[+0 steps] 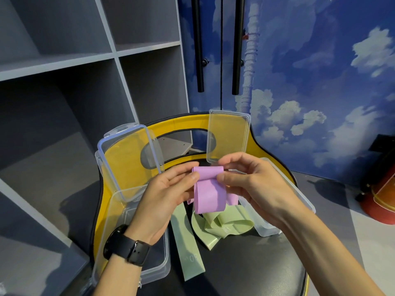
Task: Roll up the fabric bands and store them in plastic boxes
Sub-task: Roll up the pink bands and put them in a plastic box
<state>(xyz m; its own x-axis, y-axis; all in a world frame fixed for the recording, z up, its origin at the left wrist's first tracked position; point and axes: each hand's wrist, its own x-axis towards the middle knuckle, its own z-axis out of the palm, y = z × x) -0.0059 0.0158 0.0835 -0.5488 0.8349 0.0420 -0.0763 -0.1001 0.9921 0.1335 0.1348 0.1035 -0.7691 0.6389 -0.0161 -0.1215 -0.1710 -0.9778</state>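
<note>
A pink fabric band (209, 193) hangs between both hands above a black chair seat (245, 263). My left hand (168, 195) pinches its upper left edge and my right hand (250, 178) pinches the upper right edge, where the band's top is folded over. A pale green band (222, 225) lies crumpled on the seat below, with one strip (188, 248) stretching toward me. A clear plastic box (154, 272) with its lid (128, 161) raised sits at the left. Another clear box (284, 199) with an upright lid (228, 135) sits at the right, partly hidden by my right hand.
The chair has a yellow curved backrest (188, 122). Grey shelving (64, 82) stands on the left. A cabinet with a sky print and black handles (238, 45) fills the back. A red and orange object (382, 195) sits on the floor at the far right.
</note>
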